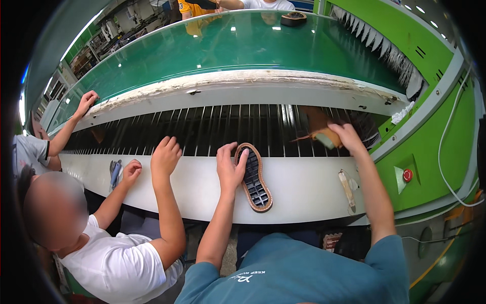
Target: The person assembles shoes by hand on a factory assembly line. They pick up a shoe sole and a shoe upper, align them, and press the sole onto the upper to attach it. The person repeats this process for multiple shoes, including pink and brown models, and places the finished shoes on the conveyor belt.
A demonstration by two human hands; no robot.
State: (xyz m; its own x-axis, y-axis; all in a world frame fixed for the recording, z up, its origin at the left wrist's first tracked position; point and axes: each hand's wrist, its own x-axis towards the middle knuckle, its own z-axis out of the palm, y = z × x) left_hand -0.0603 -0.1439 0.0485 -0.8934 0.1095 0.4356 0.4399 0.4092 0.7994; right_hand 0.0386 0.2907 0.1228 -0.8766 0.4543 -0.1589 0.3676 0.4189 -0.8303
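Note:
My left hand grips a shoe sole on the white ledge, its thumb over the sole's upper end and its fingers along the left side. The sole has a brown rim and a black gridded inside, facing up. Above the dark roller bed, my right hand is closed on a brown and tan piece with a pale patch. Motion smears that piece, so its exact kind is unclear. Below my right hand, a slim pale tool lies on the ledge.
A roller bed runs beyond the ledge. Further back is a green belt carrying another sole. The green machine bears a red button. A co-worker sits at left near blue-handled cutters; others stand beyond.

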